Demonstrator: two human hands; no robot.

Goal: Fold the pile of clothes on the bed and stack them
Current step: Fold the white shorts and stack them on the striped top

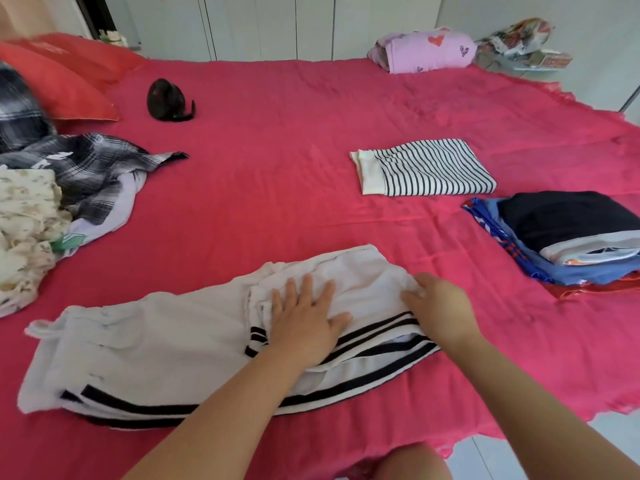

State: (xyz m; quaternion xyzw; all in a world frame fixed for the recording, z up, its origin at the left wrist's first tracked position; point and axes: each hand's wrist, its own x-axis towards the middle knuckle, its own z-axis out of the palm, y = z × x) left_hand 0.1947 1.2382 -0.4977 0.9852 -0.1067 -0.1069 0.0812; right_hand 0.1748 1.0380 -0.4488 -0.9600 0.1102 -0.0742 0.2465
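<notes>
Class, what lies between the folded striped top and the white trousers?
Only bare pink sheet, in the head view, separates striped top from white trousers.

Fingers (306,287) down on the trousers (138,348), which run off to their left on the bed (277,188). Beyond the fingers, rightward, a folded top (426,168); further right, the folded stack (561,223); far left, the loose pile (52,188).
</notes>
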